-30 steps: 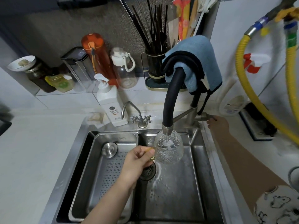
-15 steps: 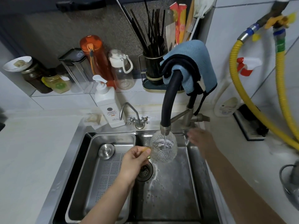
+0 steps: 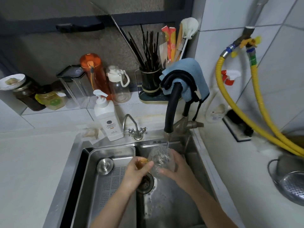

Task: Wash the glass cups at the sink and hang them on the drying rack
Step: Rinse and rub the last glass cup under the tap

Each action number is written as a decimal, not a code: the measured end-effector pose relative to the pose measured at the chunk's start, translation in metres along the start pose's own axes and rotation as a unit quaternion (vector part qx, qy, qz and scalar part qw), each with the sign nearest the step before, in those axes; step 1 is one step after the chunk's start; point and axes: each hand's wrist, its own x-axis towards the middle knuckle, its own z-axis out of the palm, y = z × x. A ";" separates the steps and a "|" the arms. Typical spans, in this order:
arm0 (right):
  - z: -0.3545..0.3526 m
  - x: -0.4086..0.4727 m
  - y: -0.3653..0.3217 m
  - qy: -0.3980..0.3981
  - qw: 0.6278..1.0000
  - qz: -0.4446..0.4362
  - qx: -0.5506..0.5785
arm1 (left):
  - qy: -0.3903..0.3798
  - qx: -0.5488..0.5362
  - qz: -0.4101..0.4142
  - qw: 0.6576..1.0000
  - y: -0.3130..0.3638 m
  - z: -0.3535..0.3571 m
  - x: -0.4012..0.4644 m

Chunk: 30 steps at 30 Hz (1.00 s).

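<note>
Sink mid: L hand + R hand grip glass cup under faucet.

Right hand now on glass cup

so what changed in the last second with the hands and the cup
The right hand left the tap lever, came down into the sink and now cups the side of the glass cup. The cup has dropped a little below the spout and tilted on its side. The left hand holds the cup's amber handle as before, and water still runs.
</note>
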 end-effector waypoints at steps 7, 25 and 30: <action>-0.010 0.002 -0.011 0.063 0.997 -0.010 0.041 | -0.050 -0.058 -0.037 0.996 0.010 0.024 0.012; 0.011 0.002 -0.006 0.060 0.998 -0.015 -0.014 | -0.021 -0.121 -0.027 0.992 0.003 0.000 0.021; -0.007 0.010 -0.012 0.093 0.995 -0.002 -0.025 | -0.056 -0.115 -0.024 0.992 0.012 0.022 0.026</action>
